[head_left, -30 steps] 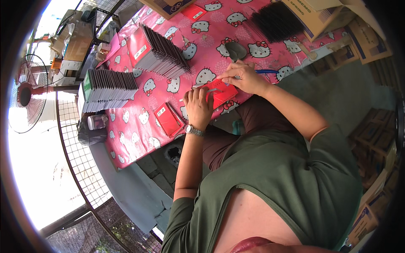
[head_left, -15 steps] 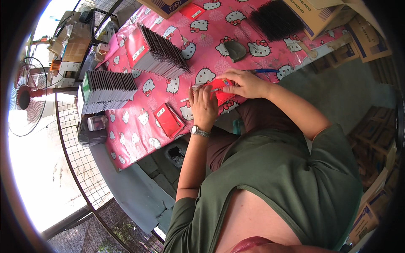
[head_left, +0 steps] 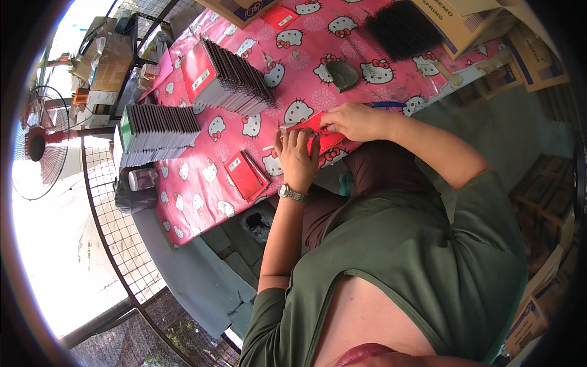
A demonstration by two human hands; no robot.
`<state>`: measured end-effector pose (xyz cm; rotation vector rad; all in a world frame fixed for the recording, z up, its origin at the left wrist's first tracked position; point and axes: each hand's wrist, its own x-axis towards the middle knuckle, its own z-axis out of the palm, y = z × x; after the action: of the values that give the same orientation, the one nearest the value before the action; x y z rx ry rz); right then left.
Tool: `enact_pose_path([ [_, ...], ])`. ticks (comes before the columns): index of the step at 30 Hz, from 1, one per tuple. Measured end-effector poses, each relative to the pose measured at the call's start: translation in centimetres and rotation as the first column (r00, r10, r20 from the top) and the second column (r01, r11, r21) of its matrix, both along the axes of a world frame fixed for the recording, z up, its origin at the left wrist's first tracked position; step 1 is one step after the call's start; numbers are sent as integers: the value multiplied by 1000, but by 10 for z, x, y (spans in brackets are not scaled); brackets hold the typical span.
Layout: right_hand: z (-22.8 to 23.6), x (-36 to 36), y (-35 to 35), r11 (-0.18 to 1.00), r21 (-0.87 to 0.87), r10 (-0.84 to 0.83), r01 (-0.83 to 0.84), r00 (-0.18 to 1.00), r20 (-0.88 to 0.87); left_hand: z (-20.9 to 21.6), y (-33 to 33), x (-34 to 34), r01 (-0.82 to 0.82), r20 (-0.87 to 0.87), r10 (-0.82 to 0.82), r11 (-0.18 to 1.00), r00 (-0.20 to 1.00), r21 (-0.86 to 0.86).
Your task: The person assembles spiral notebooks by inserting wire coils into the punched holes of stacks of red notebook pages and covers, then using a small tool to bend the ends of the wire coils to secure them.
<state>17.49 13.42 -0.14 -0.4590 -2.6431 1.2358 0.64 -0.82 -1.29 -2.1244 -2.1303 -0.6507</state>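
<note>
A red-covered notebook (head_left: 331, 141) lies at the table's near edge, between my hands and partly hidden by them. Over its left end my left hand (head_left: 297, 156) is closed, fingers bent on top and thumb along the cover. My right hand (head_left: 353, 122) pinches at the middle of the notebook, where its binding runs; the coil itself is mostly covered by the fingers. Beside the right wrist lies a blue-handled tool (head_left: 387, 104), partly hidden. Left of my left hand rest red spiral notebooks (head_left: 246, 175) in a small pile.
Farther off stand a tall stack of red spiral notebooks (head_left: 227, 82) and another stack with a green cover (head_left: 160, 134). A grey dish (head_left: 342, 74), a heap of black spiral coils (head_left: 400, 30) and a cardboard box (head_left: 455, 24) sit beyond. A fan (head_left: 38, 147) is at far left.
My right hand has shifted slightly, its fingers now curled in closer on the notebook's middle. My left hand stays at the notebook's left end, nearly unmoved.
</note>
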Motion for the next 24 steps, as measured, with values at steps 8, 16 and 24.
enact_pose_path([
  [8,21,-8,6,967,-251,-19,41,996,91,-5,-5,-4,7,40,-8,1000,999,27],
  [16,-21,-9,112,944,311,31,-113,966,257,4,-11,-4,-115,-110,115,993,987,5],
  [24,8,-29,43,839,-472,310,-270,951,7,-12,-15,-16,-83,110,84,996,990,-20],
])
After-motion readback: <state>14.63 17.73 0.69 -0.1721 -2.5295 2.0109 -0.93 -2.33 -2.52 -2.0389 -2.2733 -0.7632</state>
